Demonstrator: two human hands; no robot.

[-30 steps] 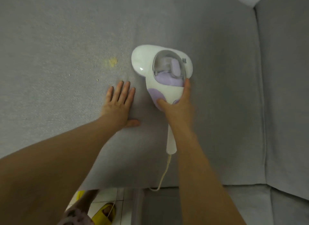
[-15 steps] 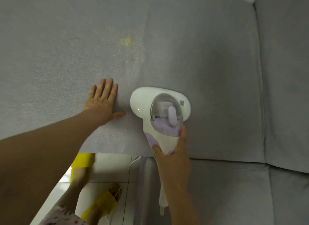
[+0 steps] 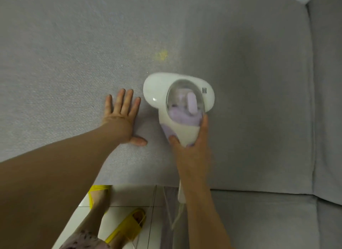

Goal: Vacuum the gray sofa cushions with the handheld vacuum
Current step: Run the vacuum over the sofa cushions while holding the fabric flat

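Note:
A white and lilac handheld vacuum with a clear dust cup lies head-down on the gray sofa cushion. My right hand grips its body from behind, thumb on the left side and a finger along the right. My left hand presses flat on the cushion just left of the vacuum, fingers straight and spread. A small yellow stain with pale crumbs around it lies on the fabric a little beyond the vacuum's head.
The cushion's front edge runs under my forearms. Below it are white floor tiles and a foot in a yellow slipper. The vacuum's white cord hangs down there. Another gray cushion rises at the right behind a seam.
The vacuum was drawn back toward the cushion's front edge, then pushed forward again toward the yellow stain. My left hand stays flat beside it.

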